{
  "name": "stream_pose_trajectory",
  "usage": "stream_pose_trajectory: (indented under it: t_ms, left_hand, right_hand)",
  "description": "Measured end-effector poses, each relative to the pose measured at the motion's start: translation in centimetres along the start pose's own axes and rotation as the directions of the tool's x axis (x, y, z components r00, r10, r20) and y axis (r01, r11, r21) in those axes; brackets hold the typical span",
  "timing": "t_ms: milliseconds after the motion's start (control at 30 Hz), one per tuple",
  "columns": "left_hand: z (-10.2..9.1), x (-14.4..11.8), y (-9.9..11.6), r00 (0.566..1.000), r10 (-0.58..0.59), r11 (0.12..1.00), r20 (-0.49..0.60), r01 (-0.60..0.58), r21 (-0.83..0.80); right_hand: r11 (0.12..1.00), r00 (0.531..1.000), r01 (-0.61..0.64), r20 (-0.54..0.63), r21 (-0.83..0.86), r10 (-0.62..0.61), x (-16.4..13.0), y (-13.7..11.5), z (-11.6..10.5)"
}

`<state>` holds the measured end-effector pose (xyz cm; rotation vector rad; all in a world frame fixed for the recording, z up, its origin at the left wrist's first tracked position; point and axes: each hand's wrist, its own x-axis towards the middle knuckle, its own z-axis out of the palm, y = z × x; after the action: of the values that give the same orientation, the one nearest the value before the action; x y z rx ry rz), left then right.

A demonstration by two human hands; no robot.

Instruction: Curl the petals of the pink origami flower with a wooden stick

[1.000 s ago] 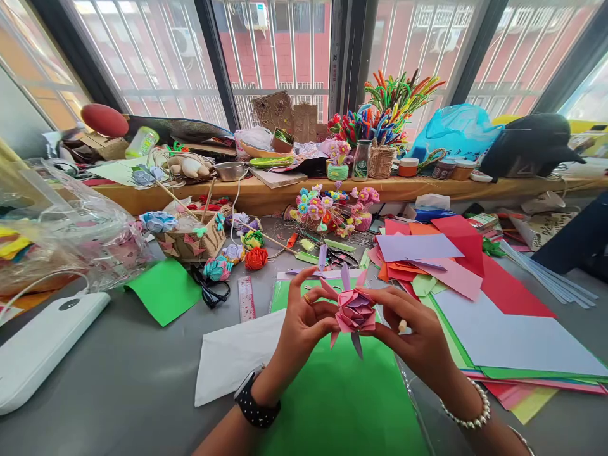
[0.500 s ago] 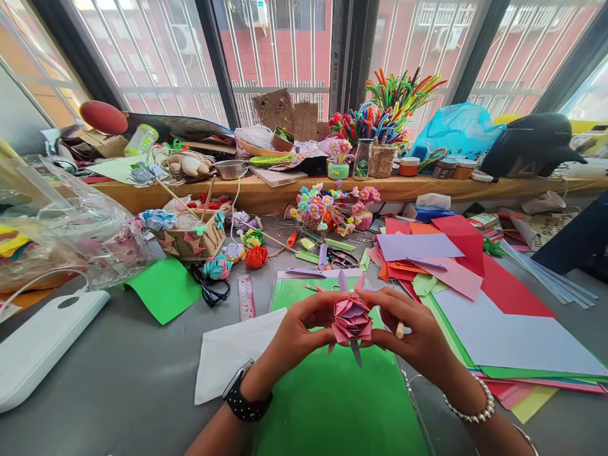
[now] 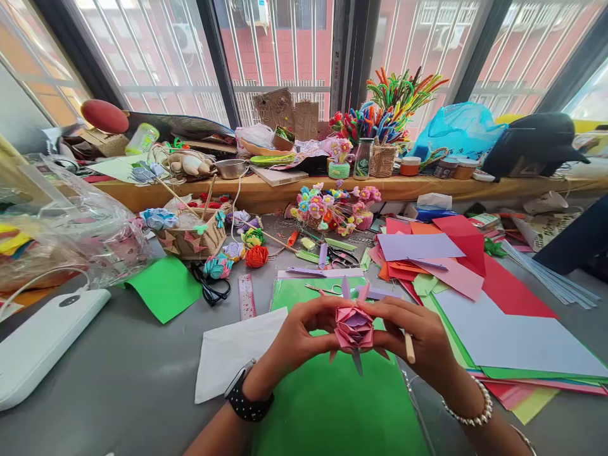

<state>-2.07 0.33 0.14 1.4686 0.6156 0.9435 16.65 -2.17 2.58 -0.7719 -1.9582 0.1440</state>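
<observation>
1. You hold the pink paper flower between both hands, above the green sheet at 6 o'clock on the table
2. Your left hand pinches its left side, fingers closed on the petals
3. Your right hand grips its right side and also tucks a small wooden stick
4. This looks like petal shaping; the next move likely calls for a light pinch, so the folds don't crush

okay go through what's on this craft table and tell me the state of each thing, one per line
Left hand: grip closed on the paper flower.
Right hand: pinching the flower, wooden stick tucked in its fingers.
Paper flower: folded, held above the green sheet.
Black scissors: lying flat.
Ruler: lying flat.
</observation>
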Motion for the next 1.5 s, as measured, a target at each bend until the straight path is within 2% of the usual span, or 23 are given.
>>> stream_pose_trajectory:
  t_ms: [500, 700, 867, 1000, 1167, 1300, 1400, 1500]
  left_hand:
    - [-0.1, -0.1, 0.1, 1.000, -0.008, 1.000, 0.012, 0.009, -0.029]
    - [-0.1, 0.5, 0.4, 1.000, -0.021, 0.978, -0.020, 0.016, -0.207]
    - [-0.7, 0.8, 0.1, 0.991, -0.004, 0.929, -0.137, -0.047, -0.366]
    - [-0.6, 0.7, -0.1, 0.996, -0.091, 0.839, -0.024, 0.064, -0.540]
    - [0.0, 0.5, 0.2, 0.989, -0.116, 0.820, 0.093, 0.148, -0.553]
    - [0.1, 0.3, -0.3, 0.969, -0.112, 0.798, 0.221, 0.220, -0.561]
    - [-0.1, 0.3, -1.0, 0.957, -0.112, 0.752, 0.269, 0.259, -0.606]
    - [-0.3, 0.6, -1.6, 0.921, -0.174, 0.683, 0.349, 0.368, -0.631]
  right_hand:
    - [0.996, 0.997, -0.078, -0.019, 0.034, 0.078, -0.2, -0.4, 0.4]
    - [0.984, 0.984, -0.177, -0.027, 0.009, 0.178, -0.4, 0.1, 0.5]
    - [0.964, 0.957, -0.266, -0.126, -0.009, 0.262, -0.8, 0.4, 0.1]
    - [0.950, 0.938, -0.310, -0.171, -0.020, 0.302, -1.1, 0.6, 0.0]
    - [0.959, 0.953, -0.283, -0.117, -0.022, 0.279, -1.0, 0.7, 0.2]
    - [0.977, 0.975, -0.214, -0.062, -0.009, 0.213, -0.7, 0.4, 0.1]
    - [0.985, 0.984, -0.174, -0.040, 0.011, 0.174, -0.5, 0.2, 0.0]
    - [0.987, 0.986, -0.159, -0.045, 0.013, 0.159, -0.4, 0.1, -0.1]
